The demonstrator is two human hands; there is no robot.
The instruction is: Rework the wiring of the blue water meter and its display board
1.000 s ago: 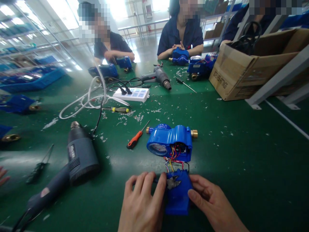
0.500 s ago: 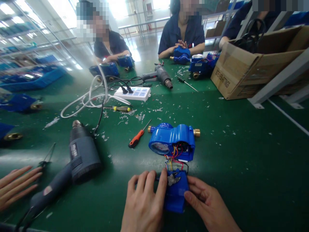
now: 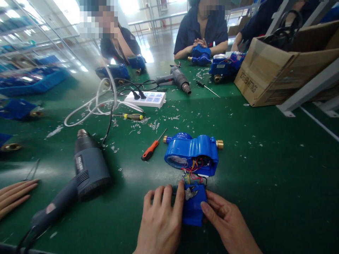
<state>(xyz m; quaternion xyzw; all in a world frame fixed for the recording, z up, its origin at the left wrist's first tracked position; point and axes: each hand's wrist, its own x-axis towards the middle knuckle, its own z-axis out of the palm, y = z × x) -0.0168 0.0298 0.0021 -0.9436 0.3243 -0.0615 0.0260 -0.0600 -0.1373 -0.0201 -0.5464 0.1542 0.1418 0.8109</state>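
Note:
A blue water meter with brass threaded ends lies on the table in front of me, its wiring compartment open towards me. Thin coloured wires run from it to a blue plastic cover, which bears a crumpled grey-white patch. My left hand has its bent fingers closed against the cover's left side, the index finger pressing near the wires. At the right edge, my right hand pinches the cover between thumb and fingers. Part of the cover is hidden beneath my left hand.
A grey heat gun lies to the left, near a co-worker's hand. Beyond the meter are an orange screwdriver, a yellow-black screwdriver, a power strip and another heat gun. A cardboard box stands right.
The view has shifted slightly; my hands keep their hold on the cover. The co-worker's hand at left has drawn back towards the edge. A person at upper left has raised a hand.

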